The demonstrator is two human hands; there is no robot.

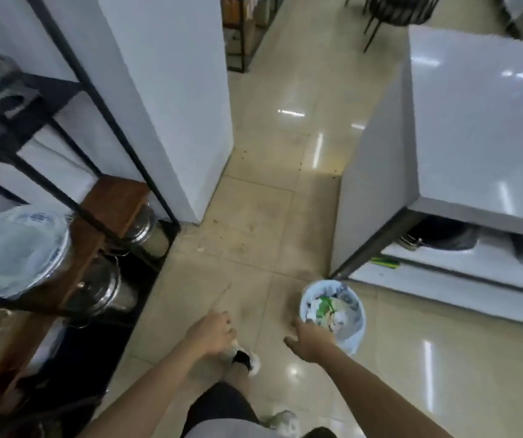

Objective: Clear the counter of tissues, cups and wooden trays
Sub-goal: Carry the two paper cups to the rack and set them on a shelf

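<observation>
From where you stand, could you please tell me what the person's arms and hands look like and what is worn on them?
Both forearms are bare up to the frame's bottom edge; no sleeves, gloves, watch or rings show. The left hand and right hand are uncovered, though motion blur hides fine detail. Lower down, dark shorts and light shoes with dark socks are visible.

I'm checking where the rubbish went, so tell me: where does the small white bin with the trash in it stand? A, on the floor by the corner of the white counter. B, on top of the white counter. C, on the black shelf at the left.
A: the white bin stands on the tiled floor beside the counter corner, right hand at its rim.
</observation>
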